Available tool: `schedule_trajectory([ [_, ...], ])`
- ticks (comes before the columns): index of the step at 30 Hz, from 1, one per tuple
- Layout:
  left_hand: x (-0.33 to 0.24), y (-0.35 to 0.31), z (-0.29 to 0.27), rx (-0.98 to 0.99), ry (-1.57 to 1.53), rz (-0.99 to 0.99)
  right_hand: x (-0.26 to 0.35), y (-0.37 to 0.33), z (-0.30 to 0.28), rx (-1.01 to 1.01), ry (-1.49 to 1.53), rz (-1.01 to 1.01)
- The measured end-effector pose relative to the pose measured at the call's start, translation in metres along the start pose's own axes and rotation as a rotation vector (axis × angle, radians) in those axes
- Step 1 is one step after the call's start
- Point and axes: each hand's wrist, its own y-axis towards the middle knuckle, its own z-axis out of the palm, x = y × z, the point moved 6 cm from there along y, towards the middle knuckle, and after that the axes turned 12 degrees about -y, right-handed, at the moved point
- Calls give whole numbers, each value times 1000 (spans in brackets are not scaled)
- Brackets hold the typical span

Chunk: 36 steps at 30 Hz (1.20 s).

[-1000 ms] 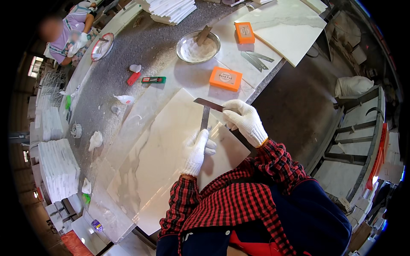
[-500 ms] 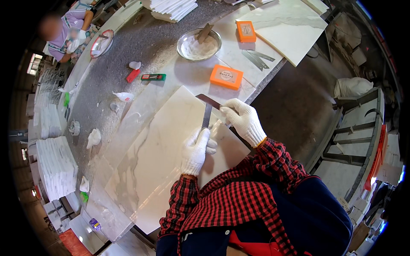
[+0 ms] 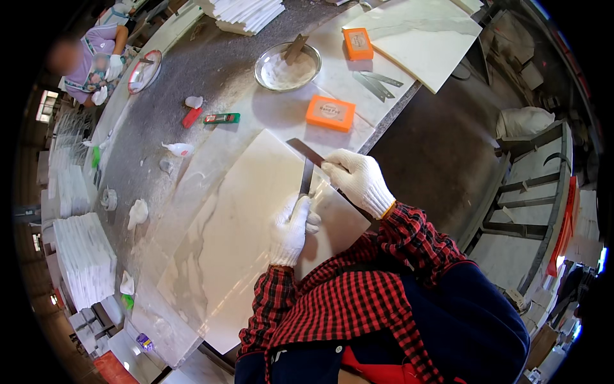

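My gloved left hand (image 3: 289,232) grips a thin flat steel blade (image 3: 307,177) that points away from me. In my gloved right hand (image 3: 359,180) is a second steel blade (image 3: 303,150), slanting to the far left. The two blades meet or cross near the right hand's fingertips; whether they touch is hard to tell. Both hands are over a large white marble slab (image 3: 224,237) with grey veins, which lies on the table. More loose steel blades (image 3: 376,86) lie beyond, between two orange hand pads, the nearer pad (image 3: 330,114) and the farther pad (image 3: 357,44).
A metal bowl of white paste (image 3: 288,66) with a scraper stands farther off. A green-and-black tool (image 3: 222,118), a red piece (image 3: 191,118) and crumpled white bits (image 3: 137,214) lie leftward. Stacked tiles (image 3: 84,259) stand at the left. Across the table, a co-worker (image 3: 93,61) wears gloves.
My right hand and its blade have shifted slightly left, and the blades now cross lower along the right one. The whole view has slid slightly left. The co-worker's hands have moved apart.
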Motion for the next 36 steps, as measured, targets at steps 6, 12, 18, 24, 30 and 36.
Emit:
schedule_trajectory([
  [6,-1,1,1,-11,-16,-17,-6,-20,23,94,17,-26],
  [12,0,-1,3,-18,4,-51,0,-18,15,-9,-47,-130],
  [18,-2,-3,4,1,81,-10,-7,-7,9,-35,67,-62],
  [24,-3,-2,8,11,24,-19,-5,-11,5,-78,21,-72],
  [30,25,11,-12,99,-216,-159,15,-28,5,-21,97,-13],
  [36,56,60,-40,245,-69,-101,3,-40,16,-56,-149,-151],
])
